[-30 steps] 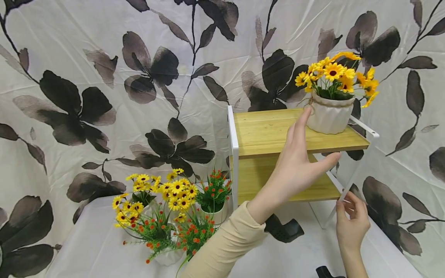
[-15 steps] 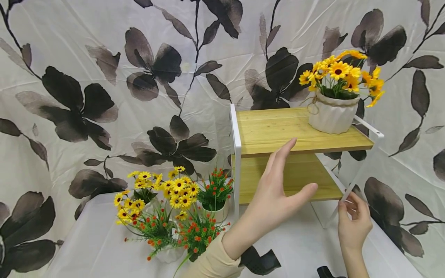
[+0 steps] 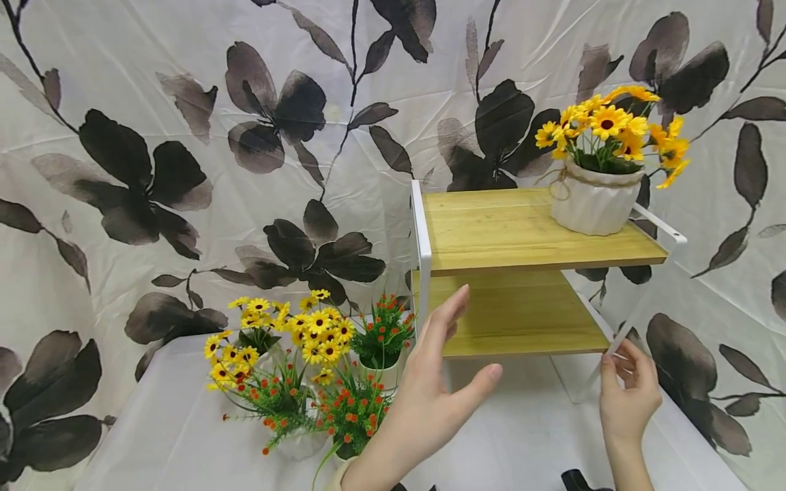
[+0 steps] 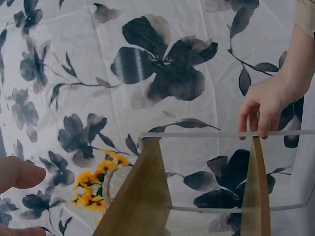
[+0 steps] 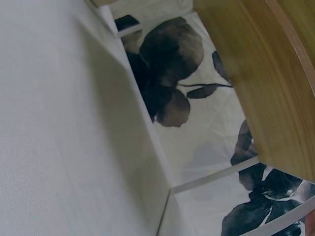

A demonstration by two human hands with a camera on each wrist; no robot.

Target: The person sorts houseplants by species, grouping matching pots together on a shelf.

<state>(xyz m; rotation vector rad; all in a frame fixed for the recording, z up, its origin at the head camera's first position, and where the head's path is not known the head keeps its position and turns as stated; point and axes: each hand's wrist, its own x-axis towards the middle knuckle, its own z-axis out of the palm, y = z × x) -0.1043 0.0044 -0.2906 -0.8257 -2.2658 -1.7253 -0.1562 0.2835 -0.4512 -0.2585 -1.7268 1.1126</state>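
A two-tier wooden shelf [image 3: 485,228] with a white metal frame stands on the table. On the right end of its top board sits a white ribbed pot [image 3: 592,204] with yellow flowers [image 3: 608,123] and twine tied round the rim. My left hand [image 3: 424,402] hovers in front of the shelf's left side, fingers extended, thumb apart, holding nothing. With fingertips and thumb, my right hand [image 3: 631,395] pinches the white right front leg [image 3: 623,331] beside the lower board [image 3: 522,320]; the left wrist view shows that same hand [image 4: 270,105] at the frame.
Left of the shelf, several potted plants crowd together: yellow flowers [image 3: 316,334] behind, red-flowered green plants [image 3: 350,412] in front and one more red-flowered plant [image 3: 382,334] near the shelf leg. A floral-print cloth [image 3: 295,164] hangs behind the white-covered table [image 3: 159,423].
My left hand has drawn back from near the flower pot, down and to the left. My right hand stays at the shelf leg. The view has shifted slightly.
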